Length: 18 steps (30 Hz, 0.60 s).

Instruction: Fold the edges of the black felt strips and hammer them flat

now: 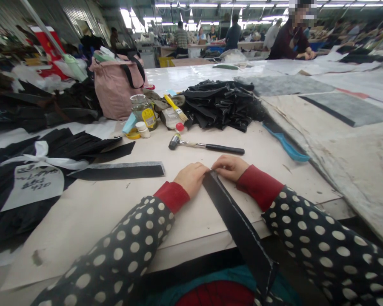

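A long black fabric strip (234,219) with a pale line along one edge runs from between my hands down over the table's front edge. My left hand (191,176) pinches the strip's far end from the left. From the right, my right hand (231,166) closes on the same end, its fingertips almost meeting those of the left. Just beyond my hands lies a hammer (223,148) with a black grip. To the left, another black strip (124,171) with a grey edge lies flat.
A tied bundle of black pieces with a handwritten tag (35,182) sits at left. Behind are a pink bag (116,87), a glass jar (143,112), a yellow brush (175,107) and a black fabric pile (220,104). A blue strip (287,144) lies right. A co-worker (290,38) stands across the table.
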Tool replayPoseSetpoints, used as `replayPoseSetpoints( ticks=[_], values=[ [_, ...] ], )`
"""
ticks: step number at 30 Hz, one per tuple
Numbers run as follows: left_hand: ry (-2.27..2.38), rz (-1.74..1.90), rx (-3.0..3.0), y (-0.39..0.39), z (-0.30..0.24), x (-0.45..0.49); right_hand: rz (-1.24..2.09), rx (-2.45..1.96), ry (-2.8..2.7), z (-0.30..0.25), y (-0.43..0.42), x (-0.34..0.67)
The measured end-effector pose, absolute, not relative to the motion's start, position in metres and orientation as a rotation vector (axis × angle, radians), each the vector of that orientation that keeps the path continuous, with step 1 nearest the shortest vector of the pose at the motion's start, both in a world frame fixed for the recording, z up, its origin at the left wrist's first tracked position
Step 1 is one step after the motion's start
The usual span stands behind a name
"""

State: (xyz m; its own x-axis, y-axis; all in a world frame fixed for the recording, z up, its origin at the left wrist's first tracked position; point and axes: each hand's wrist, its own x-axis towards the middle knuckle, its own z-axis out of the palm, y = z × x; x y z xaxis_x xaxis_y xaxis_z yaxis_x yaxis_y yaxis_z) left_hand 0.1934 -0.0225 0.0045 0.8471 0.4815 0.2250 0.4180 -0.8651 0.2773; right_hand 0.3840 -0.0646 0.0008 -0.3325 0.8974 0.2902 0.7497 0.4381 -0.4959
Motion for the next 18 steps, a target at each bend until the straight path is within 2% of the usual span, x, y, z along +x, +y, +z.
replayPoseSetpoints(
  ticks=[6, 12, 15, 18],
  values=[
    [0.671, 0.350, 2.912, -0.024, 0.005, 0.194, 0.098, -1.265, -2.410, 0.007, -0.065, 0.384],
    [0.650, 0.176, 3.069, -0.027, 0.013, 0.200, -0.101, -1.427, -2.591, 0.011, -0.070, 0.372],
    [0.630, 0.125, 3.096, -0.026, 0.018, 0.204, -0.086, -1.565, -2.570, 0.011, -0.072, 0.369],
    [0.627, 0.149, 3.066, -0.026, 0.019, 0.204, 0.066, -1.551, -2.491, 0.010, -0.075, 0.373]
  ],
)
